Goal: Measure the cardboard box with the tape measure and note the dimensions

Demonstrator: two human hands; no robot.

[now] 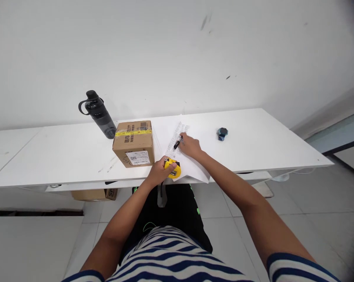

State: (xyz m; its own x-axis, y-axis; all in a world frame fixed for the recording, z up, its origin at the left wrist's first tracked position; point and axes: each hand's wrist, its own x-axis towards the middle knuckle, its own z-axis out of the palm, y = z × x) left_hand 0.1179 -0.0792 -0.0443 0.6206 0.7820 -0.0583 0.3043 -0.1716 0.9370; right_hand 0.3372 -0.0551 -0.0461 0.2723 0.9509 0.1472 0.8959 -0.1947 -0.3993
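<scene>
My left hand (160,171) is wrapped round a yellow tape measure (174,171) at the front edge of the white table, just right of a cardboard box (133,145). My right hand (190,146) is closed round a small black object (176,145), perhaps a pen or marker, over a sheet of paper (194,169) with dense printing or writing. The paper lies partly under both hands, and its lower corner reaches the table's front edge. Yellow tape runs across the top of the box, and a white label is on its front.
A black bottle (100,115) leans in view behind the box at its left. A dark blue watch (222,134) lies to the right on the white table (253,137). Behind the table rises a white wall. Another cardboard box (90,194) shows below the table.
</scene>
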